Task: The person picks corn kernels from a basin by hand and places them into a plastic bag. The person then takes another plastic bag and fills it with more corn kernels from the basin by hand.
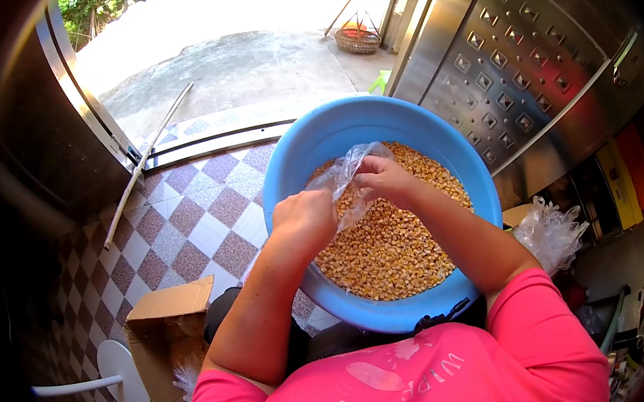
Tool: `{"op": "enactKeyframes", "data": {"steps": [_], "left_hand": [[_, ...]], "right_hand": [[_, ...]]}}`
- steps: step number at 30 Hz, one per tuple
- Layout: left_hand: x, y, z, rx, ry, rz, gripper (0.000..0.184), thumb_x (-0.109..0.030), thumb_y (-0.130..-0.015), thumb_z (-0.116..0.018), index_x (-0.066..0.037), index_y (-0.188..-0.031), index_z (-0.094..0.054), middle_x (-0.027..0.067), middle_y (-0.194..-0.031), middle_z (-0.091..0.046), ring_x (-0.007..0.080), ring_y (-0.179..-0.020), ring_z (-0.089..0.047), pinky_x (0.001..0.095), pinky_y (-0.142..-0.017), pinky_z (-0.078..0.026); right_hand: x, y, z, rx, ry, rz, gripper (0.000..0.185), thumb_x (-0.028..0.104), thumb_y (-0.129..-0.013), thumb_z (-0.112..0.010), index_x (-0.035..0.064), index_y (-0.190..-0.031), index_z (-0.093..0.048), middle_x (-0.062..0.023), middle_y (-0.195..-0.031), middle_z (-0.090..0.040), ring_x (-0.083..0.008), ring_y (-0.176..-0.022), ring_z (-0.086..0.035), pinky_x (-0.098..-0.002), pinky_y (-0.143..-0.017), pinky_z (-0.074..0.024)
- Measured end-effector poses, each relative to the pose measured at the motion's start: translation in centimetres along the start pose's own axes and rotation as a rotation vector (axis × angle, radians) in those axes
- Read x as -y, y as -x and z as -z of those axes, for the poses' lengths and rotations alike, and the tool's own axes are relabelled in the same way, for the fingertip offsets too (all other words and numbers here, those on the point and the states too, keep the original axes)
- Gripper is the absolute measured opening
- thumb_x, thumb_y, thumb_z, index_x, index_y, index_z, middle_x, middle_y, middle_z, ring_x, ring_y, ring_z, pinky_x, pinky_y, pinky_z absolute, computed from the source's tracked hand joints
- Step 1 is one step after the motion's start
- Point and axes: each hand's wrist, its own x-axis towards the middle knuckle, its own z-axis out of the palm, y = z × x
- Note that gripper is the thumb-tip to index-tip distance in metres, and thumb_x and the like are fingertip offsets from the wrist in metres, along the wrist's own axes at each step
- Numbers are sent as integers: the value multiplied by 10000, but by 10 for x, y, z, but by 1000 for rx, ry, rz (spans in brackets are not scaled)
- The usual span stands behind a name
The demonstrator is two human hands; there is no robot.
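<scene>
A large blue basin [288, 158] rests at my lap, holding a broad layer of yellow corn kernels [394, 252]. Above the kernels, a clear plastic bag [346, 170] stretches between my hands. My left hand [306, 219] is closed on the bag's near left side, its knuckles turned up. The fingers of my right hand [382, 177] pinch the bag's right edge, close to its upper part. Whether anything lies inside the bag I cannot make out.
An open cardboard box [168, 311] stands left of my legs, near a white round base [124, 375]. Clear plastic bags [551, 232] are bunched at right. A long stick [148, 158] crosses the doorway's left side. A metal door [508, 65] stands right; a wicker basket [358, 41] sits outside.
</scene>
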Motion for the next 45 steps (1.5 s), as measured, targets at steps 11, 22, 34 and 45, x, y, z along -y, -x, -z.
{"op": "enactKeyframes", "data": {"steps": [11,22,34,45], "left_hand": [[-2,0,2,23,-33,21,232,-239,-881,-501,-62,-899,-651,157,-911,-678,348,-897,-642,457,-795,-494],[-2,2,3,10,-16,8,238,-229,-883,-485,-55,-890,-647,165,-890,-672,357,-880,-639,465,-774,-491],[-1,1,0,-13,-1,-18,256,-242,-885,-487,-53,-875,-659,172,-872,-671,360,-862,-644,472,-767,-493],[2,0,-3,76,14,-76,201,-191,-865,-500,-67,-872,-658,149,-879,-671,353,-877,-636,461,-771,-497]], "right_hand": [[-14,66,-68,637,1179,-56,279,255,-872,-535,40,-1024,-626,-203,-875,-661,-382,-821,-641,-485,-769,-491],[-22,42,-44,978,606,-255,170,213,-880,-574,52,-931,-552,-63,-726,-598,-134,-518,-524,-285,-453,-421],[-46,-20,-20,189,448,126,456,257,-818,-655,104,-1234,-546,-121,-1214,-554,-268,-1067,-577,-431,-858,-502],[-15,20,-39,392,1369,102,369,299,-770,-615,190,-1120,-657,-68,-1240,-565,-309,-1198,-483,-562,-939,-407]]}}
